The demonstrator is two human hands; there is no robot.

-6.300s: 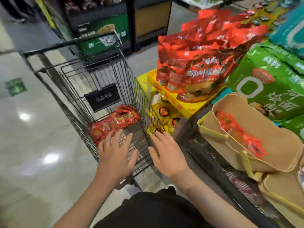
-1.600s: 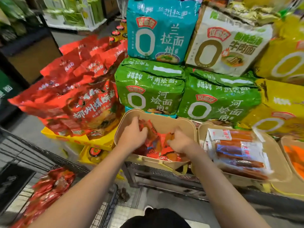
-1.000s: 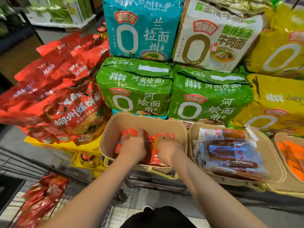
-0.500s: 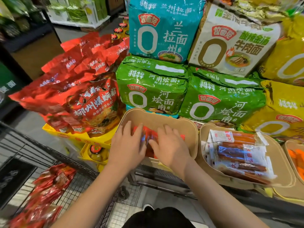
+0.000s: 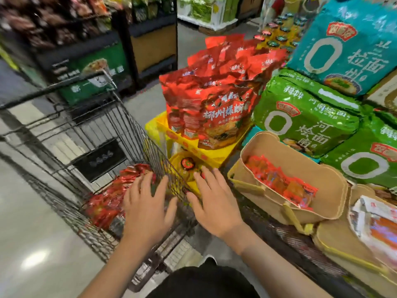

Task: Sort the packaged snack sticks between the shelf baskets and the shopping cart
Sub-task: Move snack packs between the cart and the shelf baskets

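Over the shopping cart (image 5: 90,134), the left hand (image 5: 148,208) and right hand (image 5: 213,203) spread flat, holding nothing, above red snack packets (image 5: 107,203).

My bare left hand (image 5: 148,208) and right hand (image 5: 212,203) hover over a dark wire-mesh metal shopping cart (image 5: 90,134), its rods thin and dull. Inside lie crinkled red snack-stick packets (image 5: 111,198) of shiny foil-like film. The tan oval shelf basket (image 5: 330,190) looks matt and stiff, like card or fibre, with yellow edging; its red packets (image 5: 281,183) are glossy plastic. The large green noodle bags (image 5: 305,117) are smooth, sheeny plastic. The pale floor (image 5: 28,233) is polished and reflects the lights.
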